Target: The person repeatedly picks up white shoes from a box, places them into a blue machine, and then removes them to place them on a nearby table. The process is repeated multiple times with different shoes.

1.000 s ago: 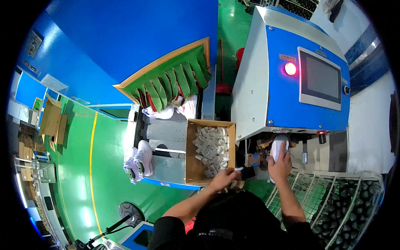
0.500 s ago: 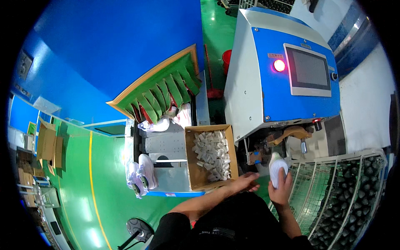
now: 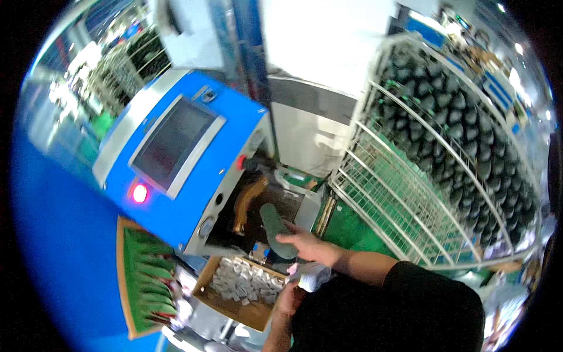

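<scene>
In my right hand (image 3: pixel 311 245) is a dark green shoe last (image 3: pixel 274 226), gripped near its lower end in front of the machine's opening. Lower down, by the right edge of the cardboard box, my left hand (image 3: pixel 287 299) is closed around a white shoe (image 3: pixel 311 279), partly hidden and blurred. Above the last, inside the machine, a curved tan arm (image 3: pixel 249 202) shows. White pieces (image 3: pixel 243 283) fill much of the cardboard box (image 3: pixel 249 318).
The blue and grey machine (image 3: pixel 237 138) has a dark screen (image 3: pixel 175 141) and a lit red lamp (image 3: pixel 139 193). To the right stands a white wire rack (image 3: pixel 399 202) with rows of dark shoe lasts (image 3: pixel 446 117). A green slotted holder (image 3: pixel 146 276) is at lower left.
The view has swung right, bringing the rack into fuller view. The white shoe has passed from my right hand to my left. My right hand now grips a dark green shoe last.
</scene>
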The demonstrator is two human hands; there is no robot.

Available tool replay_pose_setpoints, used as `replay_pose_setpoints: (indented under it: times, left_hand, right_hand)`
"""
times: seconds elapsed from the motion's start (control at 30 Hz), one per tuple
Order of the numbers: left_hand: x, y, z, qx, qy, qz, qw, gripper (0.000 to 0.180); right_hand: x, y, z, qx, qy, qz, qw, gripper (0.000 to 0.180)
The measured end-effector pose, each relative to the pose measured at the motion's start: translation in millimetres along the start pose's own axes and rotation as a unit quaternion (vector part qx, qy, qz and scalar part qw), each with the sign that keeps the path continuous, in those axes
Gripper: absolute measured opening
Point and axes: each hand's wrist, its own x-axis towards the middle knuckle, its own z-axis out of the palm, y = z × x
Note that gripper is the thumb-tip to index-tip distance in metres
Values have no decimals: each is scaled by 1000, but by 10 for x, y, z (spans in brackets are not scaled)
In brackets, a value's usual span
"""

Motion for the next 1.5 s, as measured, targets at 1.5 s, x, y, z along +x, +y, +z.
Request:
replay_pose_setpoints:
  times: [1.5]
  left_hand:
    - [1523,529,1852,515,9,42,856,35]
  right_hand:
    - [-5426,-1585,-5600,476,263,-516,662,37]
